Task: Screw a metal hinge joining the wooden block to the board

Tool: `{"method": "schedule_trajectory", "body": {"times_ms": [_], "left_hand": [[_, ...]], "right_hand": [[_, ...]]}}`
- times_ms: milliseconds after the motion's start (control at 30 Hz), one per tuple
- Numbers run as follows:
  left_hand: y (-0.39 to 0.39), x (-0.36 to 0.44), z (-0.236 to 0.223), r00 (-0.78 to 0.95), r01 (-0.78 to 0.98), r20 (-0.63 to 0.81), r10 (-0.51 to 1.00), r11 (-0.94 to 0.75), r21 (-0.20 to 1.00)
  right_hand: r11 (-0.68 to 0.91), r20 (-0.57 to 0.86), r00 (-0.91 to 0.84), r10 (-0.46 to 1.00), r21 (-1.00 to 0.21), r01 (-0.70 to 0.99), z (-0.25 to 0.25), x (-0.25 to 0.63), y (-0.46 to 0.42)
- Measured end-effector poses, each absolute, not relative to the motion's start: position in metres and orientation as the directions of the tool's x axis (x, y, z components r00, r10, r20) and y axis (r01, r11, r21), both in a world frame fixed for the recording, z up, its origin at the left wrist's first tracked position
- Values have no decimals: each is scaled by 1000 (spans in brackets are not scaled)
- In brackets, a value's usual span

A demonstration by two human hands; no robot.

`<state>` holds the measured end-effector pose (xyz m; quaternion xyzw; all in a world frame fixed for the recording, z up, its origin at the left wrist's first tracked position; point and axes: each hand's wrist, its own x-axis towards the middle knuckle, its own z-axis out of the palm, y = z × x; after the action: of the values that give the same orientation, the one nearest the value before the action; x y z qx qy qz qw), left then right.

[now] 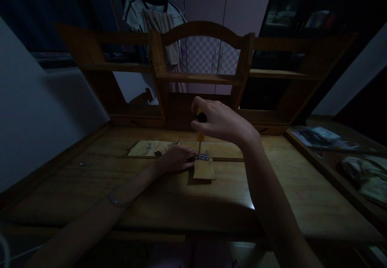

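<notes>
wood surfaces fill the scene: a wooden desk [90,187] with a shelf hutch [199,74] at 12 o'clock along its rear edge. the right hand [222,122] is raised above the desk, forearm entering from 5 o'clock, wrist bent downward, fingers curled closed around the yellow-and-black handle of a screwdriver [200,132]. the screwdriver stands close to upright, its shaft descending to a small metal hinge [203,156]. the hinge sits at the 12 o'clock edge of a small wood piece [204,169] and meets the long board [151,148] lying flat behind it. the left hand [177,159] lies palm down on the desk, forearm entering from 7 o'clock, fingers extended flat, fingertips pressed beside the hinge at its 9 o'clock side; it grips nothing. a bracelet [118,200] circles the left forearm. open desk surface extends from the small wood piece toward 6 o'clock up to the front edge, and toward 3 o'clock. papers [325,137] lie well apart near the 3 o'clock edge. a small metal item [84,164], too small to identify, lies toward 9 o'clock.
</notes>
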<state>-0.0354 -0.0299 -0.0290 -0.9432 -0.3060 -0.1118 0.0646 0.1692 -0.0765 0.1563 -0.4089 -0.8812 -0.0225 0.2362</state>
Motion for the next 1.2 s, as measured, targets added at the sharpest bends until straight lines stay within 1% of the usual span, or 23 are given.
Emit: {"method": "schedule_trajectory", "body": {"times_ms": [333, 500, 800, 1033, 1200], "left_hand": [[-29, -36, -30, 787, 594, 256, 562, -802, -65], [-31, -35, -27, 792, 591, 241, 561, -803, -71], [-31, -35, -28, 792, 595, 233, 565, -800, -84], [-32, -34, -26, 785, 606, 216, 581, -791, -77], [-32, -36, -28, 783, 612, 211, 585, -785, -97]], "right_hand": [[653, 486, -542, 685, -79, 753, 152, 170, -70], [645, 475, -537, 697, -88, 759, 152, 169, -70], [631, 514, -520, 682, -52, 774, 150, 168, -68], [647, 527, -510, 680, -102, 756, 154, 169, -71], [673, 579, -498, 646, -126, 728, 163, 172, -77]]}}
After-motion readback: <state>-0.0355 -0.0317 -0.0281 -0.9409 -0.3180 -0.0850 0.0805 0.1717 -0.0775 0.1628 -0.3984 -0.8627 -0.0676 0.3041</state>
